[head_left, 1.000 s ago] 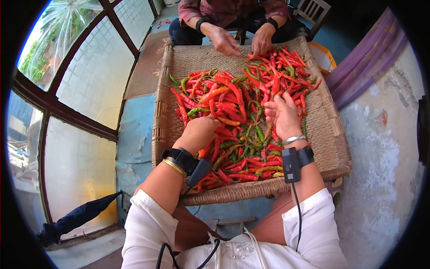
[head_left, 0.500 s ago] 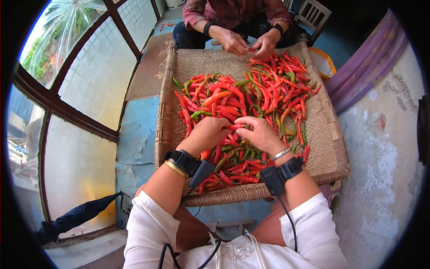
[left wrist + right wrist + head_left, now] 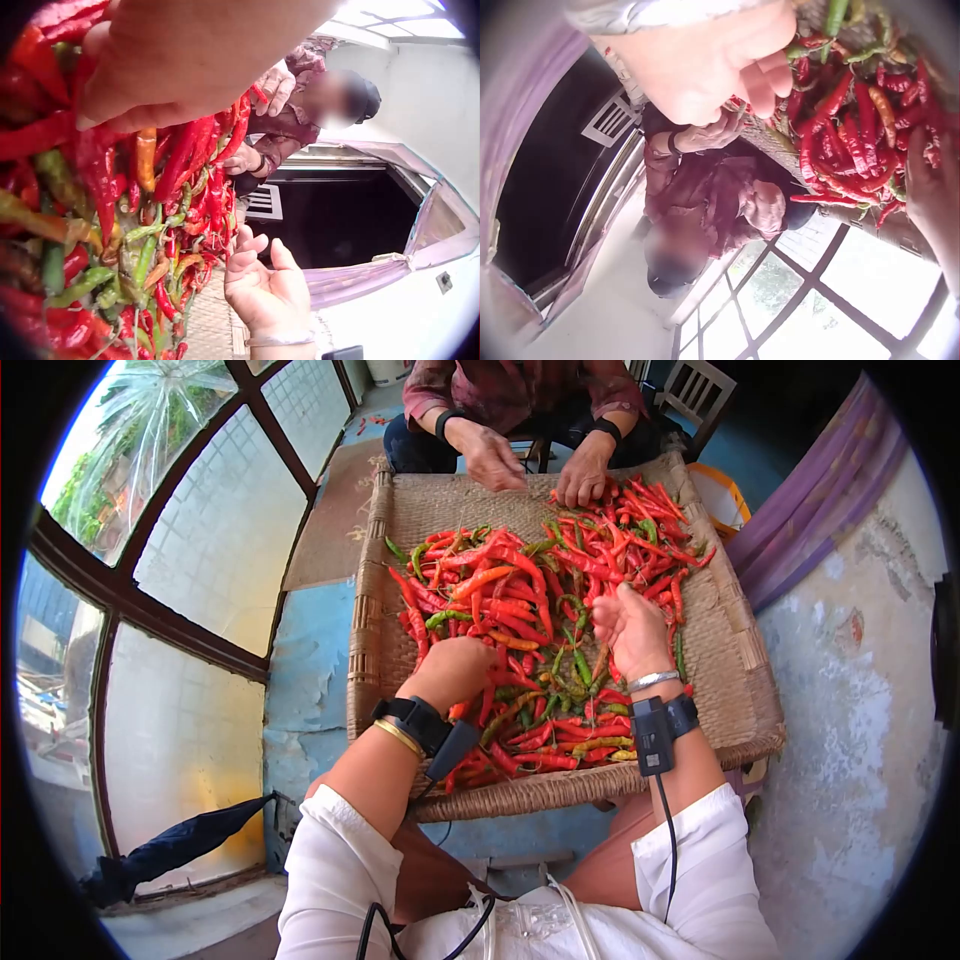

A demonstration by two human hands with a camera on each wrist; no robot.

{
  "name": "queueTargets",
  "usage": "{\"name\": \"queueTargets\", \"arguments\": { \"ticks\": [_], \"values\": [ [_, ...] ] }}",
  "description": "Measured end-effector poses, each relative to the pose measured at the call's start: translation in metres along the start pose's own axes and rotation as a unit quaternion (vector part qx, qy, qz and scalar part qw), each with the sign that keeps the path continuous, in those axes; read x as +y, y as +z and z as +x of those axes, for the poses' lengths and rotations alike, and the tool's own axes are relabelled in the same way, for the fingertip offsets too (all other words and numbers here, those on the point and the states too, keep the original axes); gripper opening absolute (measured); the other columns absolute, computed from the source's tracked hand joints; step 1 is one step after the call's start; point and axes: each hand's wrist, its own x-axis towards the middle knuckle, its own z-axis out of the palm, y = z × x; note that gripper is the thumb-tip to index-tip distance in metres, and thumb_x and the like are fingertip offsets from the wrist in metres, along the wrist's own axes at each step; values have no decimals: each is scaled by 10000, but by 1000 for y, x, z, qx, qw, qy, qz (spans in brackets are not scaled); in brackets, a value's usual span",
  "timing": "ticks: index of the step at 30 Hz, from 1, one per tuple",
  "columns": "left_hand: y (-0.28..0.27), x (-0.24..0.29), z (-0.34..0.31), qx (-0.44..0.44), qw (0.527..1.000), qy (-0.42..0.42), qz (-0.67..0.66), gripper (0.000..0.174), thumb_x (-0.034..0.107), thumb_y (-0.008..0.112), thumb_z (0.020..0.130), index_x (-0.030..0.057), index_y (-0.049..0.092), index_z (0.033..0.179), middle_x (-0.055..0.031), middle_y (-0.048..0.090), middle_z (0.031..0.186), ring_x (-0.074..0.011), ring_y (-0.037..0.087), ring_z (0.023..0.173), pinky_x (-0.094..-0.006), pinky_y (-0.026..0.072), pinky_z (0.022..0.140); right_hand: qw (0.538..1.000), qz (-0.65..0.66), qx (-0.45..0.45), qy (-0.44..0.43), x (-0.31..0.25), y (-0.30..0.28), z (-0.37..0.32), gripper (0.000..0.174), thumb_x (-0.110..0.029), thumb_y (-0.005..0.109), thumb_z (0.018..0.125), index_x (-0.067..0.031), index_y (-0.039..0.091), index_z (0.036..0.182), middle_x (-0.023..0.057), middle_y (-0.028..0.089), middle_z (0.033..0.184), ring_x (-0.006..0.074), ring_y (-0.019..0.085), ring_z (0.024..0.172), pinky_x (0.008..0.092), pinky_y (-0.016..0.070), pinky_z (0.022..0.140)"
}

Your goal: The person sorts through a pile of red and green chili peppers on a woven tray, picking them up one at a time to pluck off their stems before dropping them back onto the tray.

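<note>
A shallow woven tray (image 3: 520, 798) of red and green chili peppers lies across the wearer's lap. My left hand (image 3: 455, 670) reaches down into the near left heap. In the left wrist view its thumb and fingers come together on a red chili pepper (image 3: 97, 180), partly hidden by the hand. My right hand (image 3: 636, 632) hovers over the right side, palm turned inward and fingers loosely bent, with nothing seen in it. Beneath it lie green chili peppers (image 3: 580, 664) and wrinkled ones. Red chili peppers (image 3: 495, 575) form a heap ahead of the left hand.
Another person (image 3: 520, 400) sits across the tray, hands at the far right heap (image 3: 650, 520). Windows (image 3: 190, 610) line the left, with a folded umbrella (image 3: 180, 845) below. A purple curtain (image 3: 820, 510) hangs beside the right wall (image 3: 850, 740).
Half a second ago both hands met over a red chili pepper. Since then the right hand has moved right, and the left has dropped back to the heap. The other person's hands have parted.
</note>
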Motion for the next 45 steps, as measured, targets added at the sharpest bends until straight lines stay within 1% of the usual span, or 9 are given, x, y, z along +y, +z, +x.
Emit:
{"name": "queueTargets", "arguments": {
  "ticks": [5, 9, 13, 25, 31, 34, 36, 39, 45],
  "values": [
    [2, 2, -3, -39, 999, 2, 36, 235, 204, 621, 683, 123, 633, 904, -100, 611, 817, -278, 586, 788, -388, 472, 691, 943, -247, -214, 59, 9, 15, -13, 299, -181, 550, 830, -5, 524, 1069, 50, 610, 749, 83, 570, 595, 193, 454, 490],
    [0, -3, 2, 36, 997, 27, -61, 183, 188, 622, 678, 96, 637, 836, -112, 602, 782, -291, 581, 761, -387, 467, 668, 798, -477, -287, -231, 29, 15, -20, 302, -212, 626, 763, -10, 593, 985, 94, 622, 786, 197, 599, 718, 294, 468, 673],
    [-8, 9, 3, 115, 976, 103, -153, 181, 197, 612, 696, 53, 619, 805, -127, 590, 749, -299, 572, 745, -385, 458, 639, 771, -516, -327, -181, 27, 20, -28, 234, -222, 616, 747, -48, 621, 903, 151, 621, 815, 283, 602, 762, 350, 463, 679],
    [-13, 9, 3, 200, 978, 42, -51, 329, 174, 569, 773, 110, 516, 1091, -57, 539, 1069, -261, 597, 773, -367, 496, 610, 830, -517, -186, -94, -19, 2, -6, 220, -224, 537, 795, -25, 625, 757, 66, 570, 555, 162, 557, 496, 305, 442, 503],
    [-6, 9, 0, 141, 990, 11, -29, 345, 112, 533, 750, 70, 495, 1090, -95, 494, 1072, -276, 598, 722, -380, 482, 559, 965, -235, -22, -113, -7, 0, 7, 311, -136, 520, 834, 18, 509, 1105, 58, 587, 737, 79, 515, 496, 209, 398, 416],
    [3, 3, 3, 153, 988, 19, 15, 218, 98, 523, 750, 71, 538, 965, -97, 502, 954, -267, 591, 700, -374, 478, 557, 947, -290, 5, -137, -2, 2, 3, 378, -179, 565, 808, 6, 489, 1129, 120, 562, 957, 158, 579, 705, 276, 471, 574],
    [4, 3, 3, 148, 988, -5, 35, 92, 94, 521, 748, 76, 556, 831, -98, 487, 858, -265, 584, 686, -370, 475, 552, 811, -467, -35, -349, 17, -4, 11, 402, -211, 613, 760, -18, 520, 1100, 161, 498, 1083, 254, 526, 951, 354, 435, 796],
    [3, 1, 3, 158, 987, 18, 14, 86, 137, 537, 760, 85, 581, 811, -97, 503, 878, -260, 587, 712, -369, 476, 556, 772, -556, -151, -269, 13, 5, -7, 402, -217, 639, 720, -37, 548, 1067, 171, 491, 1075, 309, 434, 1062, 378, 339, 917],
    [-19, 15, 0, 218, 973, -4, -78, 190, 226, 561, 776, 98, 602, 911, -78, 587, 797, -263, 590, 713, -360, 476, 599, 834, -423, -277, -220, 15, 20, -23, 292, -160, 600, 771, -23, 580, 1027, 129, 607, 841, 197, 595, 697, 290, 468, 659]
  ]
}}
